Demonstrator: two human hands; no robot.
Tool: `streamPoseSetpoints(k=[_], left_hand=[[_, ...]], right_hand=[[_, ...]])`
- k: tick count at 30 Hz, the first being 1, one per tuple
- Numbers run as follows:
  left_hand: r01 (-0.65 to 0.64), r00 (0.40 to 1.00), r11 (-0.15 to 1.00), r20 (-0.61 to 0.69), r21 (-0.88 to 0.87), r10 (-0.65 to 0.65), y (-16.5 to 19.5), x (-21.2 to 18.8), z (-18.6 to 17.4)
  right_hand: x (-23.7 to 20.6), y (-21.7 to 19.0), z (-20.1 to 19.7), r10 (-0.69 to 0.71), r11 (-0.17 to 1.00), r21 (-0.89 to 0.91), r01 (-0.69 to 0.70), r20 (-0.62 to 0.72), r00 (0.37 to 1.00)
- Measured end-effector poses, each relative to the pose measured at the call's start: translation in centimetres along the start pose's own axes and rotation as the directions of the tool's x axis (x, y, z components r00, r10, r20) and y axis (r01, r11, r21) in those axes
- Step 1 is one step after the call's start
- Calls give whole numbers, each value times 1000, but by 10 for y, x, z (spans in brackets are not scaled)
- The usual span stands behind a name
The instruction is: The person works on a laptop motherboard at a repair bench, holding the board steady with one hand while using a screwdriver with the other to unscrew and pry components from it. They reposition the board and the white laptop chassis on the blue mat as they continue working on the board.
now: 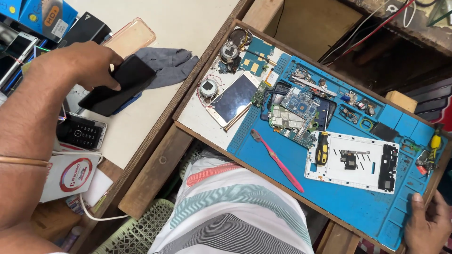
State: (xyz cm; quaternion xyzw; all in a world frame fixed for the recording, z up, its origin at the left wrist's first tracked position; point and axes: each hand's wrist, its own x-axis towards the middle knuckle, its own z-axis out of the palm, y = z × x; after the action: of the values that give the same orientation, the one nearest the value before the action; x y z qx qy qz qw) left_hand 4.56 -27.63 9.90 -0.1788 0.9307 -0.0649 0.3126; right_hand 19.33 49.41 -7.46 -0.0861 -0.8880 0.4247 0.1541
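My left hand [77, 63] is up at the left over the white counter, closed around a black phone [120, 87] that tilts down to the left. My right hand [428, 226] rests at the lower right, fingers on the near corner of the blue work mat [367, 207]. On the mat lie a white tablet frame [358, 162], circuit boards [294, 115], a pink toothbrush [278, 160] and a small yellow-and-black screwdriver [322, 148].
A white phone with a dark screen [235, 96] lies on the wooden tray [207, 134] beside small round parts. A grey cloth [169, 66], a clear phone case [129, 37], a keypad phone [82, 132] and boxes crowd the counter. A second screwdriver [434, 141] lies at the far right.
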Motion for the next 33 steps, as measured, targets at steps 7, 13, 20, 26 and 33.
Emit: streamPoseSetpoints(k=[7, 13, 20, 26, 33], left_hand=[[-11, 998, 996, 60, 83, 6, 8, 8, 0], [-37, 998, 961, -34, 276, 49, 20, -6, -27], [-440, 734, 817, -374, 373, 566, 118, -28, -93], [-799, 442, 559, -413, 222, 796, 232, -36, -72], [-945, 192, 302, -535, 127, 823, 305, -27, 9]], right_hand=[[-1, 10, -1, 8, 996, 90, -7, -8, 1000], [-1, 4, -2, 92, 993, -72, -95, -41, 995], [-3, -68, 6, -350, 623, -760, 183, -62, 935], [-11, -136, 57, -395, 800, -478, 363, 36, 918], [-8, -203, 138, -502, 773, -277, 570, 280, 818]])
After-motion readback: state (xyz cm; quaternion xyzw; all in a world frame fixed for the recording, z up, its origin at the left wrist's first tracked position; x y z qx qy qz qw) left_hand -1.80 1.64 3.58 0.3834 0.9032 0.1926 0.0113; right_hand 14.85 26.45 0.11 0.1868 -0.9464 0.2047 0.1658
